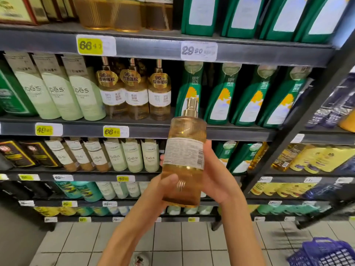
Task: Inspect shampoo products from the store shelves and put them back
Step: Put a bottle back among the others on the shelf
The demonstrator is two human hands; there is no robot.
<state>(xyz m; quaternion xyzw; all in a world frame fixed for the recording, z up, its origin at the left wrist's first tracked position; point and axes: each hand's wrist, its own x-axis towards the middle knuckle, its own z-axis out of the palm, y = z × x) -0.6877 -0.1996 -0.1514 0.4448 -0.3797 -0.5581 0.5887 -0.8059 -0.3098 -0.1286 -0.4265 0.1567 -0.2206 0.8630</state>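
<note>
Two bare hands clasp one clear amber plastic pump bottle (184, 160), held upright in front of the shelves. The left hand (163, 189) grips its lower part, thumb across the front, and the right hand (217, 179) wraps its right side. A gold pump tops it. Its white back label faces the camera, the print too blurred to read. A purple plastic basket (324, 252) is cut off at the lower right. Behind, three matching amber bottles (134, 93) stand on a dark grey metal shelf (82, 129).

Free gap between 3 amber bottles (136, 93) and 4 green bottles (249, 100).
</note>
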